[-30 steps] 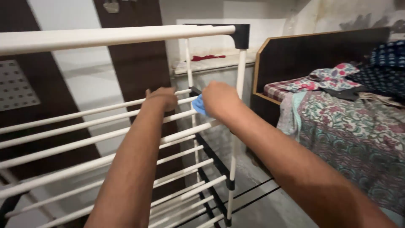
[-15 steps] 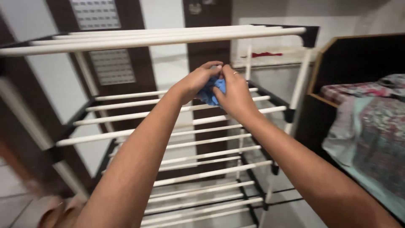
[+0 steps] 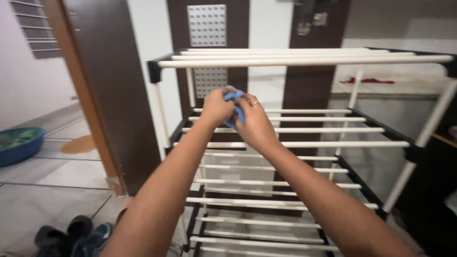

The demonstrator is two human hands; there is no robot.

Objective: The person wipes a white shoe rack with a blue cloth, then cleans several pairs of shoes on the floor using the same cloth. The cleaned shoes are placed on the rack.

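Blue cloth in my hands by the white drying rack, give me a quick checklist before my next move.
1. Small blue cloth held by both hands: ok.
2. Left hand gripping the cloth: ok.
3. Right hand gripping the cloth: ok.
4. Cloth bunched, not spread: not ok.
5. White-railed drying rack with black joints standing upright, rails bare: ok.
6. Dark shoes on the floor near the rack's foot: cannot tell if they are in the way.

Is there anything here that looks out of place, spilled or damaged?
One thing stands out: an orange-brown patch on the floor tiles beside the blue basin looks like a stain or spill. The drying rack stands straight, and both hands bunch a blue cloth.
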